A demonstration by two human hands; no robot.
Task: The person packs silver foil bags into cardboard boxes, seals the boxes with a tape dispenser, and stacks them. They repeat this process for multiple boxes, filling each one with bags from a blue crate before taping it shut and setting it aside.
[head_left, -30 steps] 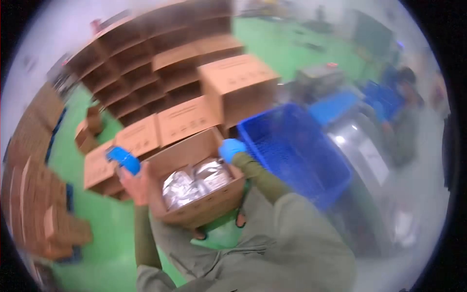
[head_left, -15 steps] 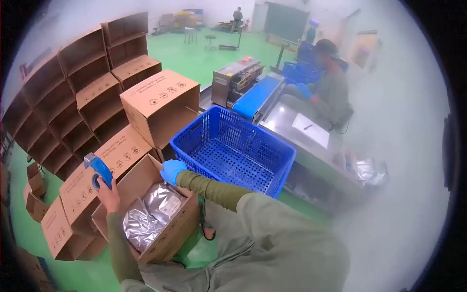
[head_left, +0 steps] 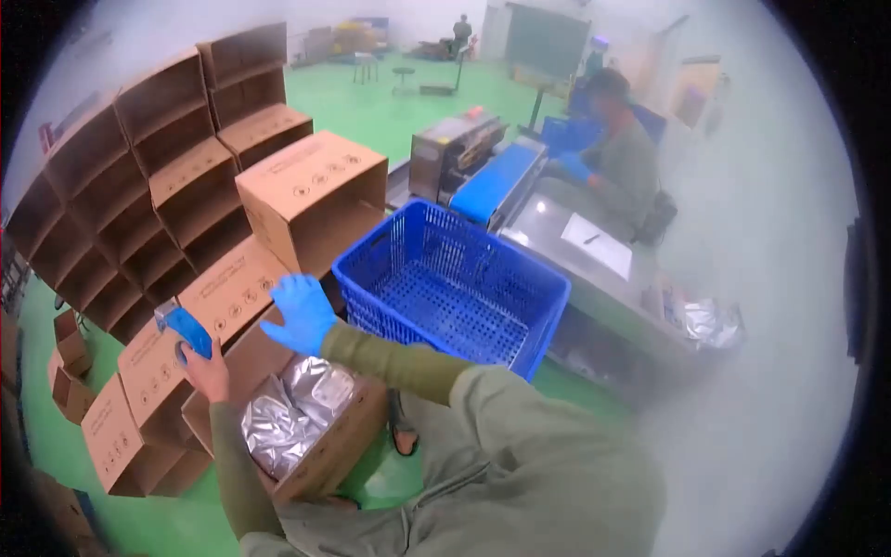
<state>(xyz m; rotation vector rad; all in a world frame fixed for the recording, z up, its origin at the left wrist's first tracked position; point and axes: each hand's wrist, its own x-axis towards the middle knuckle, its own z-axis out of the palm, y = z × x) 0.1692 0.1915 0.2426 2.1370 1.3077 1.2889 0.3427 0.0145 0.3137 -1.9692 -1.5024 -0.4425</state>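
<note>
Over the open brown cardboard box [head_left: 329, 455] of silver foil bags [head_left: 288, 413], your blue-gloved right hand [head_left: 299, 314] is hovering, spread wide — your left hand [head_left: 206, 371] is gripping a blue tape gun [head_left: 186, 327]. No hand is holding the box — it could be tipping over.

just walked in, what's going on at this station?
A person stands over an open cardboard box filled with silver foil bags. Their left hand holds a blue tape dispenser beside the box. The gloved right hand is raised open above it. A blue crate stands alongside, and a co-worker is at the conveyor machine behind.
</note>
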